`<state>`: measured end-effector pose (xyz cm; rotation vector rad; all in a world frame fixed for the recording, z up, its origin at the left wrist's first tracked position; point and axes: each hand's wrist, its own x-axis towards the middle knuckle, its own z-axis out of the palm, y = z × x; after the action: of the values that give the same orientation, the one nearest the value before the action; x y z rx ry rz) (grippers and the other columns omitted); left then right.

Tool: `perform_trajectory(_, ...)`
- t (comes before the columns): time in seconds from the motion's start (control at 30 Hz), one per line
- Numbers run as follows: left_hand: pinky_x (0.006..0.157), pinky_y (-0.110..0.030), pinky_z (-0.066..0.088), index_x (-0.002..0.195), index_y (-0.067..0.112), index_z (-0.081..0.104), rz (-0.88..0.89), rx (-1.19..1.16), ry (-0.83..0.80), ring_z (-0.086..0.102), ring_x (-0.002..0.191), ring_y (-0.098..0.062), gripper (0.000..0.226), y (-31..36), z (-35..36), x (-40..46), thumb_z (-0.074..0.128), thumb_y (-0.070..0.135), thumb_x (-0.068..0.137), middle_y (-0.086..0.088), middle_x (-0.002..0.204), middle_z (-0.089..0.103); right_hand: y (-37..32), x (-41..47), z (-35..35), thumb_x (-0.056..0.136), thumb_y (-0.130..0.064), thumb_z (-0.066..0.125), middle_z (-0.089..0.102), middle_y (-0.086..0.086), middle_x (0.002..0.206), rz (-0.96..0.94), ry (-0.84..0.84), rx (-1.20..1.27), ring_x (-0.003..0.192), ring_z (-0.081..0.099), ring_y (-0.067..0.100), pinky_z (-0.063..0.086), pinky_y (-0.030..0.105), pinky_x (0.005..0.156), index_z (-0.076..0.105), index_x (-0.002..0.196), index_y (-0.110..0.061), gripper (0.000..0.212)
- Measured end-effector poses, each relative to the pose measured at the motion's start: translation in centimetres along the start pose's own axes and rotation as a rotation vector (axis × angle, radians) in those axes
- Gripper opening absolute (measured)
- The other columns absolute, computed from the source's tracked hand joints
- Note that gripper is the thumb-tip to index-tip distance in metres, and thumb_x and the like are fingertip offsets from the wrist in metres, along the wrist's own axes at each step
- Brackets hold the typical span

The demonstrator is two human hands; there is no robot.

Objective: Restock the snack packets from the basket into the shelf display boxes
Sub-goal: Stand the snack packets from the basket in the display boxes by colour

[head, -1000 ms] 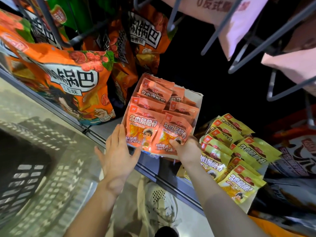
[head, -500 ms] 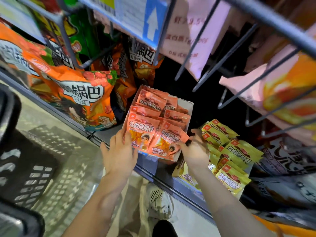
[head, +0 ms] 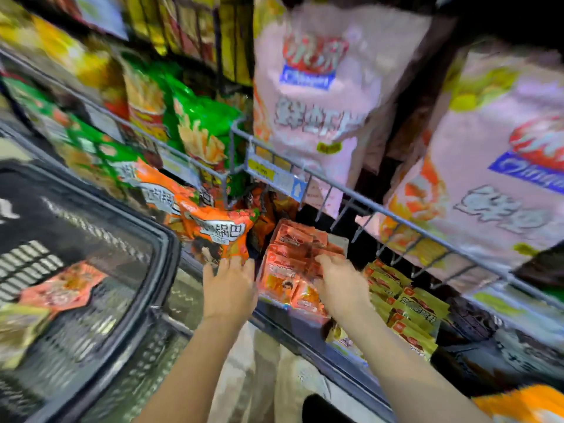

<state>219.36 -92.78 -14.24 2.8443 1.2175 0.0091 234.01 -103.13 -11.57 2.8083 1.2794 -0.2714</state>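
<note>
While the picture is blurred, we see our left hand [head: 229,290] with straight fingers [head: 225,265] lying together, holding nothing, just left of the cardboard display box [head: 338,241] on the shelf. Our right hand [head: 340,283] rests on the small orange foil snack packets [head: 282,274] in that box; whether its fingers [head: 323,260] pinch one we cannot tell. Right of those fingers lie yellow foil snack packets [head: 406,306]. Well left of the left fingers, the black plastic basket [head: 146,303] holds one orange packet [head: 62,290].
</note>
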Motion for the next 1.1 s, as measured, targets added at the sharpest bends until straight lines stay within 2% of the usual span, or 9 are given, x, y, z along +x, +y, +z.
perform_trajectory(0.07,0.066,-0.049,0.05,0.079,0.009,0.066,0.039,0.002,0.071,0.063,0.07,-0.032,0.039,-2.3,-1.7,-0.7,0.086,0.023,0.049,-0.011,0.075,0.062,-2.0,-0.8,-2.0,0.093,-0.02,0.048,0.051,0.006,0.127,-0.055,0.019,-0.014,0.119,0.048,0.028,0.047,0.037,0.089,0.043,0.131,-0.018,0.039)
perform_trajectory(0.1,0.063,-0.048,0.05,0.075,0.009,0.065,0.026,0.01,0.09,0.062,0.066,-0.031,0.04,-3.4,-3.1,-1.1,0.087,0.022,0.045,-0.01,0.071,0.061,-3.1,-1.1,-3.0,0.092,-0.018,0.048,0.051,0.007,0.126,-0.087,0.031,-0.03,0.119,0.048,0.028,0.046,0.037,0.088,0.043,0.131,-0.018,0.039)
perform_trajectory(0.17,0.077,-0.048,0.048,0.093,0.011,0.063,-0.021,0.047,0.055,0.061,0.084,-0.03,0.037,-5.4,-6.4,-2.4,0.078,0.031,0.065,-0.008,0.088,0.062,-5.5,-2.0,-4.9,0.093,-0.017,0.046,0.051,0.007,0.126,-0.16,0.049,-0.056,0.119,0.048,0.028,0.044,0.035,0.088,0.043,0.13,-0.017,0.038)
perform_trajectory(0.23,0.1,-0.045,0.034,0.12,0.017,0.048,-0.11,0.088,0.066,0.049,0.115,-0.026,0.034,-7.6,-8.1,-3.7,0.047,0.037,0.093,-0.003,0.119,0.053,-7.9,-2.9,-6.7,0.093,-0.022,0.049,0.05,0.007,0.126,-0.229,0.05,-0.062,0.119,0.048,0.028,0.043,0.035,0.089,0.042,0.131,-0.016,0.039)
perform_trajectory(0.27,0.104,-0.044,0.029,0.125,0.019,0.043,-0.124,0.108,0.089,0.043,0.121,-0.024,0.035,-9.0,-8.7,-4.5,0.038,0.038,0.096,-0.001,0.125,0.049,-9.2,-3.5,-7.5,0.093,-0.024,0.05,0.049,0.007,0.126,-0.265,0.052,-0.064,0.119,0.048,0.028,0.043,0.035,0.09,0.041,0.132,-0.015,0.042)
perform_trajectory(0.5,0.106,-0.044,0.025,0.13,0.021,0.04,-0.317,0.137,0.014,0.039,0.127,-0.023,0.039,-17.9,-11.7,-10.7,0.037,0.039,0.096,-0.001,0.133,0.045,-17.8,-6.3,-10.3,0.095,-0.024,0.048,0.05,0.007,0.126,-0.476,0.065,-0.047,0.121,0.047,0.028,0.046,0.036,0.087,0.043,0.129,-0.013,0.037)
perform_trajectory(0.67,0.097,-0.046,0.036,0.118,0.015,0.057,-0.415,0.079,0.053,0.053,0.115,-0.029,0.036,-23.3,-11.2,-13.9,0.053,0.033,0.088,-0.007,0.12,0.057,-23.2,-6.8,-9.9,0.093,-0.025,0.052,0.049,0.008,0.125,-0.597,0.041,-0.063,0.118,0.048,0.027,0.046,0.036,0.086,0.043,0.129,-0.014,0.038)
perform_trajectory(0.87,0.102,-0.04,0.031,0.13,0.025,0.042,-0.527,0.102,-0.075,0.042,0.124,-0.019,0.037,-27.3,-9.7,-15.1,0.042,0.036,0.094,0.002,0.132,0.047,-27.9,-6.3,-8.4,0.095,-0.027,0.051,0.047,0.008,0.129,-0.683,-0.015,-0.108,0.121,0.046,0.028,0.045,0.038,0.089,0.039,0.133,-0.015,0.042)
perform_trajectory(1.1,0.106,-0.041,0.03,0.141,0.022,0.032,-0.607,0.077,-0.191,0.039,0.129,-0.021,0.05,-30.1,-6.2,-13.3,0.044,0.037,0.095,-0.001,0.14,0.042,-32.9,-2.8,-4.6,0.096,-0.026,0.049,0.047,0.007,0.132,-0.77,-0.114,-0.12,0.123,0.044,0.026,0.046,0.038,0.088,0.04,0.134,-0.016,0.04)
